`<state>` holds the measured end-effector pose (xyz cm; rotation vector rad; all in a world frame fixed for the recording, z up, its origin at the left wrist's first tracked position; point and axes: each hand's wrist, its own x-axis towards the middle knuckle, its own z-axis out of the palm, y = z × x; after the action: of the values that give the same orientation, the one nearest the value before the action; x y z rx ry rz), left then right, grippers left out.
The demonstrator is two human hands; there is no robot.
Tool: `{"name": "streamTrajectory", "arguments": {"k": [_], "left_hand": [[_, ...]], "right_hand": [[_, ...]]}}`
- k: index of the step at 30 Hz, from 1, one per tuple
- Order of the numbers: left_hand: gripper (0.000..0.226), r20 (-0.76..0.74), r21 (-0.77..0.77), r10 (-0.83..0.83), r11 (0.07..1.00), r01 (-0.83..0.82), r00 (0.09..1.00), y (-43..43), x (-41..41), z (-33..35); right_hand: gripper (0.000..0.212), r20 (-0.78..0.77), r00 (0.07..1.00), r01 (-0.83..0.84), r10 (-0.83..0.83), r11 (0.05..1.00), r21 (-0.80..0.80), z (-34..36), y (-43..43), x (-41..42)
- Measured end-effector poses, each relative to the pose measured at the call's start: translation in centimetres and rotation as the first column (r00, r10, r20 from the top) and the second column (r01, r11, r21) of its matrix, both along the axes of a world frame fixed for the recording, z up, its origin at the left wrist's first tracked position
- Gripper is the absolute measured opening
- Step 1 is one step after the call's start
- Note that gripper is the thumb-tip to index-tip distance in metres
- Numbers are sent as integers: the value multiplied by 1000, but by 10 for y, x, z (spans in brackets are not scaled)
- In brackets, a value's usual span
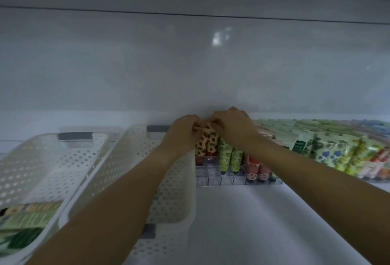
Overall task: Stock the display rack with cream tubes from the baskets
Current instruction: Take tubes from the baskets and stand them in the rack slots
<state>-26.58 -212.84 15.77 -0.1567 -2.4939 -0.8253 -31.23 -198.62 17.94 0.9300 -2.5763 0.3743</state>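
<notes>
Pinching noted at the rack's left end: left hand [183, 131] and right hand [230, 125] meet with fingers curled over two cream-coloured tubes with red strawberry print [205, 145], each hand nipping the flat crimped top of one tube. Both tubes stand upright, caps down, in the back-left cells of the clear acrylic display rack [215, 180].

Just right of them stand two green-print tubes [224, 155], then pink-print tubes [253, 167] (partly behind the right forearm).

The rack sits toward the back edge of the white shelf surface [253, 222]. A white perforated plastic basket [168, 180] lies just beside the rack's left side, under the left forearm. A second perforated basket [42, 159], at the surface's left edge, holds green-patterned tubes [27, 216] lying flat. A dense row of floral-print tubes [337, 150] runs right of the rack.
</notes>
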Motion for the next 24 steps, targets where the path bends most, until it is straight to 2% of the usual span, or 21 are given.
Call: {"name": "streamTrajectory", "arguments": {"k": [2,7,11,16,20,24], "left_hand": [[17,-11,-24,-2,1000,1,1000,0,0,-1],[18,-15,-24,-12,1000,11,1000,-1,0,-2],[19,-19,3,4,1000,-4,1000,-1,-1,-2],[21,-108,24,73,997,-70,991,0,-1,15],[21,-181,-99,14,995,-32,983,-19,15,65],[15,-127,-190,-12,982,-13,992,-64,69,97]], "right_hand": [[29,57,998,-3,1,999,34,-4,-2,2],[30,119,993,7,-8,1000,4,-3,-3,3],[28,168,985,-17,41,990,-143,4,-1,4],[28,104,985,-104,135,960,-261,20,1,16],[25,97,954,-230,283,902,-365,34,-17,37],[25,192,896,-302,400,867,-397,39,-56,69]]}}
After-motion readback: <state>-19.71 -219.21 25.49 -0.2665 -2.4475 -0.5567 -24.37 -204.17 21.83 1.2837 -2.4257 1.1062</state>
